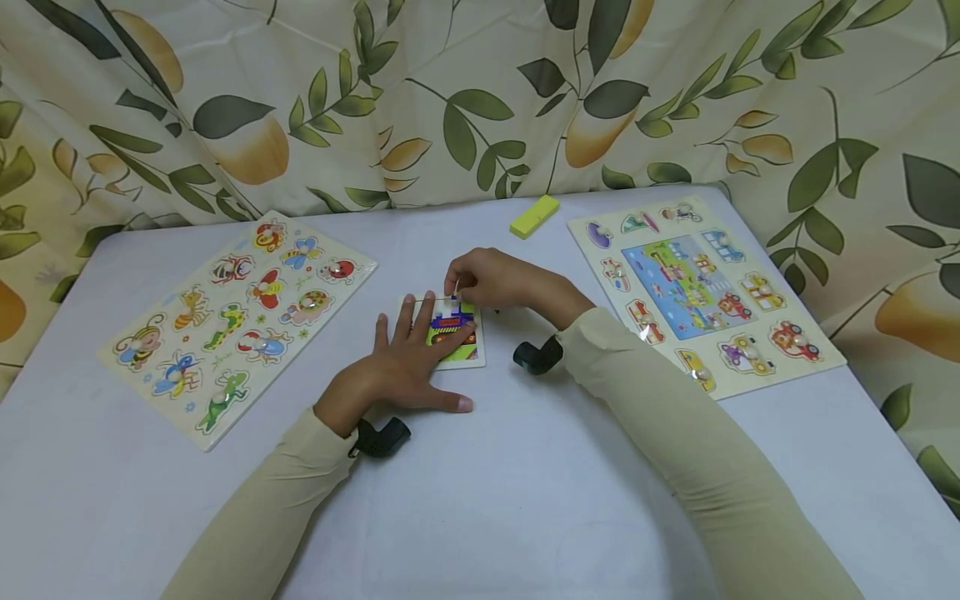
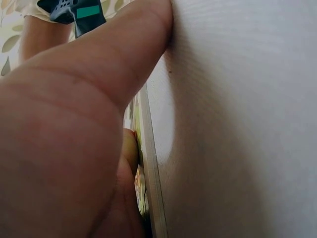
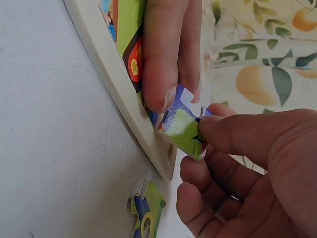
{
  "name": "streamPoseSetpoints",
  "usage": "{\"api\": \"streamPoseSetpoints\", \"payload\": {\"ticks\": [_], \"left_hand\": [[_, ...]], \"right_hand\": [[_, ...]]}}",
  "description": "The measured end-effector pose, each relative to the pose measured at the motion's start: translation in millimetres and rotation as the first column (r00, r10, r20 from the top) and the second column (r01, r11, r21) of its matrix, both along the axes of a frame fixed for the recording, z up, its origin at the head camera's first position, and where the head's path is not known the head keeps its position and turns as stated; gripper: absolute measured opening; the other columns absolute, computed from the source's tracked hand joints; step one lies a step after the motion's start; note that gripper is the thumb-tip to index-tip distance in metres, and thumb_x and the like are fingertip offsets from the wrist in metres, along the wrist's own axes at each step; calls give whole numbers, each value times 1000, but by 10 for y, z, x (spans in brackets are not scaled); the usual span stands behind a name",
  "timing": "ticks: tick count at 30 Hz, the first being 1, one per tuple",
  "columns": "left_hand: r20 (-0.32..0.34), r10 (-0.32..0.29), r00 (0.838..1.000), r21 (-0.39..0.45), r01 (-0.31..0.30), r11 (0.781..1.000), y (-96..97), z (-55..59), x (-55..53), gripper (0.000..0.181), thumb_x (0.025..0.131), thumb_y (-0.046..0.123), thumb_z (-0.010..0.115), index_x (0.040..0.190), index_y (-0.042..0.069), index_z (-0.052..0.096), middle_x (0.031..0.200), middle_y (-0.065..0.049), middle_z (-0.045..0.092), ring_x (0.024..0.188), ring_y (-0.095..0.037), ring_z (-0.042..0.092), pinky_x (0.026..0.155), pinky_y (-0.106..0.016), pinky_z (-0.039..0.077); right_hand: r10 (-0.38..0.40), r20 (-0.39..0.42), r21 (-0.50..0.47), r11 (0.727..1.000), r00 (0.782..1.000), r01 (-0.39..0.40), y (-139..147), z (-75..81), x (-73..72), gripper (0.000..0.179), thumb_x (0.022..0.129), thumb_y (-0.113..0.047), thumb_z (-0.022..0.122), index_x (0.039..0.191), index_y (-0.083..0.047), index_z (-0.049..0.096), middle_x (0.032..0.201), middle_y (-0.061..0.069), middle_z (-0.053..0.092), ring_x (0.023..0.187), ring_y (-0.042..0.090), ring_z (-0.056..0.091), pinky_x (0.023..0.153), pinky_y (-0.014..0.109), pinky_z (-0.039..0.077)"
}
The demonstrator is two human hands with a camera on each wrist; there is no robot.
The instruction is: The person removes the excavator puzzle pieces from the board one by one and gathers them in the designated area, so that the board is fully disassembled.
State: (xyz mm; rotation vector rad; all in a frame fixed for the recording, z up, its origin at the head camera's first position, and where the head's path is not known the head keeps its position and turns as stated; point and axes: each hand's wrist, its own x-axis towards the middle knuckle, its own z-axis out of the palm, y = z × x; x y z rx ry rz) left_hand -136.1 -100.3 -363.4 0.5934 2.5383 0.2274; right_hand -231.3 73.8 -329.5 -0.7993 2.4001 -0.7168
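Note:
A small jigsaw board (image 1: 462,360) with a pale frame and a colourful vehicle picture lies mid-table. My left hand (image 1: 401,362) rests on it with the fingers spread and straight, the thumb out over the tablecloth. At the board's far right part, my right hand (image 1: 498,279) pinches a green and blue jigsaw piece (image 3: 181,126) between thumb and fingers. That piece is tilted, with one edge at the board's frame, close to a left fingertip. Beside the frame lies a loose jigsaw piece (image 3: 148,208) on the cloth. The left wrist view shows mostly the left thumb (image 2: 119,54) and the board's edge.
An insect peg puzzle (image 1: 251,312) lies at the left, a vehicle puzzle board (image 1: 750,379) at the right. A yellow-green block (image 1: 535,217) sits at the back. Behind the white-covered table (image 1: 480,508) hangs a leaf-patterned curtain (image 1: 480,100).

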Motion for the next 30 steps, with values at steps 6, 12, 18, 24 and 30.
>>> {"api": "streamPoseSetpoints", "payload": {"ticks": [6, 12, 18, 24, 30], "left_hand": [[1, 7, 1000, 1, -7, 1000, -5, 1, 4, 103, 73, 79, 60, 154, 44, 7, 156, -12, -30, 138, -38, -32, 103, -67, -14], [-2, 5, 1000, 2, -5, 1000, -5, 0, 5, 103, 73, 80, 59, 154, 44, 7, 156, -12, -30, 138, -38, -32, 103, -67, -15], [-6, 2, 1000, -7, -2, 1000, 4, 6, 2, 103, 73, 79, 60, 154, 44, 7, 156, -13, -29, 138, -38, -32, 104, -67, -13], [-12, 5, 1000, -21, -5, 1000, 14, 2, 0, 104, 73, 79, 60, 154, 43, 6, 156, -13, -29, 138, -38, -31, 104, -67, -12], [-6, 9, 1000, -25, -9, 1000, 15, -5, 1, 105, 73, 79, 60, 154, 43, 6, 155, -13, -31, 138, -38, -32, 105, -66, -13]], "right_hand": [[2, 14, -15, 1000, 1000, -1, -9, -5, -5, 14, 97, -3, 55, 106, -7, 66, 96, 7, 63, 89, 23, 54, 74, 32, 47], [2, -3, -24, 1000, 1000, -2, -5, -13, -18, 15, 97, -3, 55, 106, -6, 66, 97, 7, 63, 92, 23, 53, 82, 33, 45], [-23, -24, -29, 999, 999, 23, 43, 4, -29, 15, 97, -3, 55, 106, -7, 66, 100, 7, 64, 95, 22, 53, 85, 34, 45], [-49, -18, -28, 998, 999, 49, 118, 3, -51, 15, 97, -5, 56, 107, -8, 66, 102, 6, 64, 93, 21, 54, 84, 34, 45], [-55, -22, -20, 998, 998, 55, 207, -2, -80, 14, 97, -5, 56, 107, -7, 67, 100, 6, 64, 91, 22, 54, 85, 35, 45]]}}
